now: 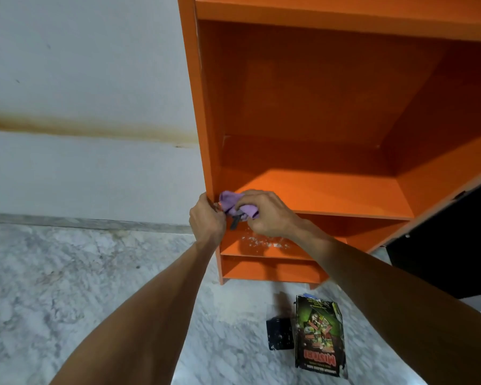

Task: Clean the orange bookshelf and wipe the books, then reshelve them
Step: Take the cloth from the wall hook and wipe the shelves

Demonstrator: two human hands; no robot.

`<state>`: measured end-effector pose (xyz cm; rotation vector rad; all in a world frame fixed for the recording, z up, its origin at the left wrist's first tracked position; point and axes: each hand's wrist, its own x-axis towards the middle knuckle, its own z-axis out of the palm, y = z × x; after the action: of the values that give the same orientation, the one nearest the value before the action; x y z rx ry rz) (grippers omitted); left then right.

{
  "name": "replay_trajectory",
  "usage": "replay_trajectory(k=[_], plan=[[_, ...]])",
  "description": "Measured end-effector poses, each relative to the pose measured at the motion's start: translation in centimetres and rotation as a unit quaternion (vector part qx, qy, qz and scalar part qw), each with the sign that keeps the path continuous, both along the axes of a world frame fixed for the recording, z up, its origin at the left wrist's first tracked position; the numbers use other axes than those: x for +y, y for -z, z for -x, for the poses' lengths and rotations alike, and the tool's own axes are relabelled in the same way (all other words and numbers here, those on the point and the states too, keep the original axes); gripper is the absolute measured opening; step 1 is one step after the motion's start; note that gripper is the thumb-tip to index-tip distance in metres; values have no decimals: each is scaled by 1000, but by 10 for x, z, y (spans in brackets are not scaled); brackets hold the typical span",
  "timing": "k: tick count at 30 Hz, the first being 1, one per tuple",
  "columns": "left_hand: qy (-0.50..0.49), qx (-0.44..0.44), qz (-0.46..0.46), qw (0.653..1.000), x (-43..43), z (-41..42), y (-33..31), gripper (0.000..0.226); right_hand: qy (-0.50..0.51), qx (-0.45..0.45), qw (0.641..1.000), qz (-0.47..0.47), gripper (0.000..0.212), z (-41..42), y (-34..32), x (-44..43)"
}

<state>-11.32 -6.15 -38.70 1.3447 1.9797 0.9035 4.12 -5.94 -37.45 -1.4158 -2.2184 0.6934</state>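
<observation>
The orange bookshelf [317, 79] fills the upper right of the frame, standing on a marbled floor [95, 287] against a pale wall [81, 79]; the compartments in view hold no books. The books [320, 337] lie in a short stack on the floor at the lower right, a green and black cover on top, with a small black object [279, 333] just beside them on the left.

Both hands meet at the front left corner of the middle shelf board [331, 195], near the centre of the frame. The left hand [206, 218] grips the front edge of the left side panel. The right hand [264, 215] holds a bunched purple cloth [233, 204] pressed into the corner where board meets panel. Something dark shows under the cloth; what it is cannot be told.

The step in hand looks like wiping this shelf. To do it well, the left hand should brace the panel so the unit does not rock while the cloth works into the corner seam, then sweeps along the board toward the right of the frame and the back. White specks [261, 241] lie scattered on the lower shelf, so that board likely needs a gathering pass, folding the cloth to a fresh face so grit is lifted, not spread. The books should wait on the floor until the boards are clean.
</observation>
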Motion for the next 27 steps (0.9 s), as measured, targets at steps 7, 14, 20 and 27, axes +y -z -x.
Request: replay_trajectory(k=[7, 14, 20, 27], plan=[[34, -12, -7, 999, -2, 12, 10, 30, 31, -52, 998, 25, 61, 31, 6, 17], [42, -44, -1, 998, -4, 14, 10, 32, -52, -60, 997, 15, 40, -2, -8, -8], [28, -39, -1, 999, -6, 8, 10, 36, 203, -4, 979, -33, 58, -51, 7, -3], [20, -38, 8, 999, -6, 6, 23, 32, 68, -23, 997, -33, 57, 10, 14, -22]])
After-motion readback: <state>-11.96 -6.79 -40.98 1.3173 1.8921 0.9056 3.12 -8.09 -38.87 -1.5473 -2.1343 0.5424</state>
